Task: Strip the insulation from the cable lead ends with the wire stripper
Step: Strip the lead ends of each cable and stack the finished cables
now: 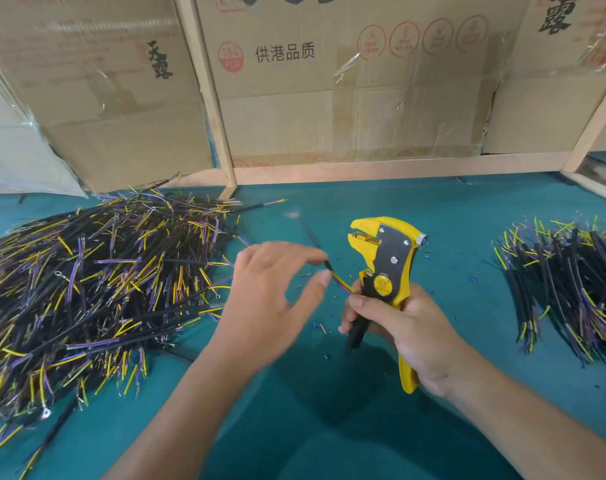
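Left hand [270, 292] pinching a cable [324, 261], right hand [402, 327] gripping the wire stripper [386, 271]; leads should seat squarely between its blades.

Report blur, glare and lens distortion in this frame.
Head view: the cable by the left hand is motion-blurred, while the wire stripper in the right hand stays sharp; tape on the cardboard boxes glints; the wide lens bows the wooden frame; soft shadows fall beneath both forearms.

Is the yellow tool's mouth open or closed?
Open. The wire stripper stands upright in the right hand, and a gap shows between its yellow jaws at the top left.
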Demonstrator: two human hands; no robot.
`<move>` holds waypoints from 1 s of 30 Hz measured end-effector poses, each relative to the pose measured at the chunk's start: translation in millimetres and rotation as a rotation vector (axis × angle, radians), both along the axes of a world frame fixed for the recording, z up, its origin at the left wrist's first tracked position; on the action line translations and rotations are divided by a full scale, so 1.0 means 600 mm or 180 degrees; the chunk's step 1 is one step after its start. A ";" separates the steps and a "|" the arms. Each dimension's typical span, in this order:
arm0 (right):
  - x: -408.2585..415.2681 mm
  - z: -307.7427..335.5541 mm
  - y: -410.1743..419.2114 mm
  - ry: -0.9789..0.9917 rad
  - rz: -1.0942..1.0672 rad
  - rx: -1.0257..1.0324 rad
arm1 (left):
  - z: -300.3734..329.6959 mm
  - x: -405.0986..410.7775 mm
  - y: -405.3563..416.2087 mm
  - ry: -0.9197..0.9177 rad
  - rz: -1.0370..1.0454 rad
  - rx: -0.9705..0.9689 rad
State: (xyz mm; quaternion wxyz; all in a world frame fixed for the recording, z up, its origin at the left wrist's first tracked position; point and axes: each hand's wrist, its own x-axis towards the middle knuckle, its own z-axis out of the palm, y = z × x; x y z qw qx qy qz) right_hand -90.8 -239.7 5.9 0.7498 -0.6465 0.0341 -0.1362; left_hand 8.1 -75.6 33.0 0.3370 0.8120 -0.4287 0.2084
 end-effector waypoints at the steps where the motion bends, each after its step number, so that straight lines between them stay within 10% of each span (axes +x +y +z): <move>1: 0.000 0.001 0.000 -0.0007 0.0014 -0.0012 | -0.003 -0.002 -0.001 -0.0142 -0.0087 0.0265; 7: -0.003 0.001 -0.005 -0.0017 0.0013 -0.0136 | -0.005 0.004 0.000 -0.0975 -0.0065 0.0374; 12: -0.002 -0.001 -0.004 0.0017 0.0048 -0.0232 | -0.006 -0.009 -0.001 0.1162 -0.0955 -0.0160; 17: 0.000 -0.004 -0.001 -0.0021 0.0031 0.0103 | -0.014 -0.018 -0.015 0.1882 -0.0973 -0.0442; 30: 0.000 -0.001 0.000 -0.0083 0.0047 0.0373 | -0.004 -0.029 -0.017 0.1735 -0.1179 -0.0417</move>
